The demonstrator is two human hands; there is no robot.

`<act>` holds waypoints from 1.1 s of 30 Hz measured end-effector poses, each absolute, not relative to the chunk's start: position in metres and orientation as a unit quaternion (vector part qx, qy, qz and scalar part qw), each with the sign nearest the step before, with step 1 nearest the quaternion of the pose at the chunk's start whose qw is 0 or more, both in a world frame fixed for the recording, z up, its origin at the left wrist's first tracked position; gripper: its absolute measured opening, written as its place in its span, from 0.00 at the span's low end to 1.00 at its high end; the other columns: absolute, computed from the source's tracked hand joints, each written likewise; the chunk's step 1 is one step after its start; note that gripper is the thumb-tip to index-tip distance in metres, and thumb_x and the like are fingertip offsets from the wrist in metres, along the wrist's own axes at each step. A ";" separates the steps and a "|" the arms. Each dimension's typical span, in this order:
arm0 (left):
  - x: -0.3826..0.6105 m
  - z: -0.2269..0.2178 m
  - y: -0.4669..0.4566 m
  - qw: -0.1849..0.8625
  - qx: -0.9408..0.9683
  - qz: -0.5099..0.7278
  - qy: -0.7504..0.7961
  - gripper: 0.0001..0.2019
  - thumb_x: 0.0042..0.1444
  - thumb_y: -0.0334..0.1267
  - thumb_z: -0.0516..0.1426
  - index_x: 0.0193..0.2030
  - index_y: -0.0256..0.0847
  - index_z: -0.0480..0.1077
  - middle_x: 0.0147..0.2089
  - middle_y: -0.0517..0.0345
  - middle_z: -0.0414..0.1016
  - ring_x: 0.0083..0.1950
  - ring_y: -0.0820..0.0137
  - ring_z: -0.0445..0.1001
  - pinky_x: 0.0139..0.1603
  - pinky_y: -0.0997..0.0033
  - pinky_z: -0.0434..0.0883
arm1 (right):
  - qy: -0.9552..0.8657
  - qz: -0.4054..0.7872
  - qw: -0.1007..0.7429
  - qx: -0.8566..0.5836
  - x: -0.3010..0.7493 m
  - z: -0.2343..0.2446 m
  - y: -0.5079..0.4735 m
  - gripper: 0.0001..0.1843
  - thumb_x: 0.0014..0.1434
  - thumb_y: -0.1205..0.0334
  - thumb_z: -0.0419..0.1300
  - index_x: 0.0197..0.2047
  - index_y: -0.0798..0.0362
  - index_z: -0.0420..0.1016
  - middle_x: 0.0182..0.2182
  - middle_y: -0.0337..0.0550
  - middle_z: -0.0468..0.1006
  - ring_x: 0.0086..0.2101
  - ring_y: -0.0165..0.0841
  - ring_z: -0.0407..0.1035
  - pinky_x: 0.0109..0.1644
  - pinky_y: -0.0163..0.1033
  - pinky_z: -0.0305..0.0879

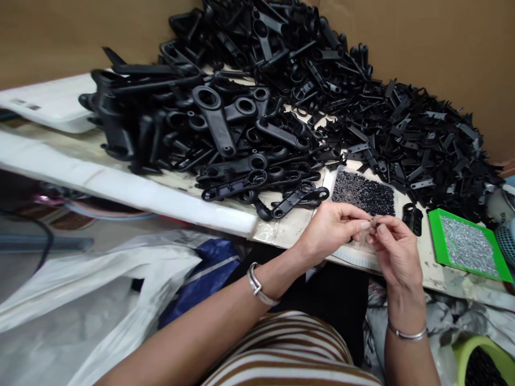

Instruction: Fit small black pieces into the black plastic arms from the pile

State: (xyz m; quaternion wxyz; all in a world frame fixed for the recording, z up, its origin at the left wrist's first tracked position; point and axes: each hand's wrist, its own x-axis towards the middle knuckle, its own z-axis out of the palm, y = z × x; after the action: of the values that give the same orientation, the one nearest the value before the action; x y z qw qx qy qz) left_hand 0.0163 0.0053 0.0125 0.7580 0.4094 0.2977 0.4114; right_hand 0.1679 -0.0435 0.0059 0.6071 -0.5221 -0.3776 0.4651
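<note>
My left hand (333,230) and my right hand (396,249) meet above the front edge of the table, fingertips pinched together. Something tiny and dark sits between the fingertips, mostly hidden, so its kind cannot be made out. Just behind the hands lies a clear shallow tray (335,185) filled with small black pieces. To the right of my right hand is a black plastic part (412,219), lying on the table. A bright green tray (438,241) of small silvery metal pieces stands further right.
Black plastic arms with ring-shaped ends (213,115) are heaped at left and back. A mound of smaller black pieces (418,134) rises at the right against the cardboard (434,43). A yellow-green bucket (466,354) holding black pieces is low at right. White plastic sheeting (100,300) hangs at left.
</note>
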 end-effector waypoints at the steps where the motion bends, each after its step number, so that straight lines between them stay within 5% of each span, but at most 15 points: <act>1: 0.016 0.013 0.005 0.760 0.409 0.409 0.296 0.03 0.48 0.27 0.62 0.31 0.32 0.78 0.18 0.64 0.70 0.19 0.81 0.63 0.20 0.81 0.62 | -0.382 0.457 0.609 -0.524 0.167 0.006 -0.044 0.09 0.45 0.59 0.74 0.31 0.48 0.82 0.28 0.37 0.80 0.23 0.25 0.70 0.29 0.31 0.71; 13: 0.018 0.010 0.000 0.761 0.425 0.405 0.277 0.07 0.47 0.30 0.64 0.34 0.31 0.80 0.28 0.53 0.78 0.25 0.78 0.69 0.27 0.78 0.68 | -0.454 0.336 0.591 -0.576 0.166 0.001 -0.051 0.06 0.49 0.63 0.71 0.32 0.51 0.80 0.32 0.39 0.79 0.26 0.27 0.72 0.33 0.36 0.73; 23: 0.022 0.002 -0.005 0.760 0.392 0.436 0.281 0.03 0.47 0.29 0.64 0.30 0.34 0.79 0.23 0.58 0.76 0.25 0.76 0.72 0.29 0.77 0.72 | -0.508 0.225 0.514 -0.654 0.161 0.010 -0.059 0.05 0.54 0.60 0.68 0.33 0.53 0.80 0.25 0.37 0.80 0.24 0.29 0.73 0.30 0.35 0.73; 33: 0.022 0.000 -0.018 0.758 0.376 0.424 0.321 0.02 0.47 0.30 0.63 0.28 0.35 0.79 0.20 0.61 0.75 0.23 0.78 0.70 0.26 0.80 0.68 | -0.655 0.044 0.421 -0.626 0.158 0.017 -0.072 0.03 0.59 0.66 0.63 0.35 0.53 0.80 0.30 0.40 0.82 0.26 0.29 0.75 0.32 0.32 0.74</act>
State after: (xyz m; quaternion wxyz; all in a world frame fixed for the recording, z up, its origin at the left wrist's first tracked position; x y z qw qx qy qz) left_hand 0.0217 -0.0184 -0.0003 0.7585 0.3764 0.3213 0.4241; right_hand 0.1578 -0.0716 0.0165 0.4211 -0.6257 -0.6552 0.0439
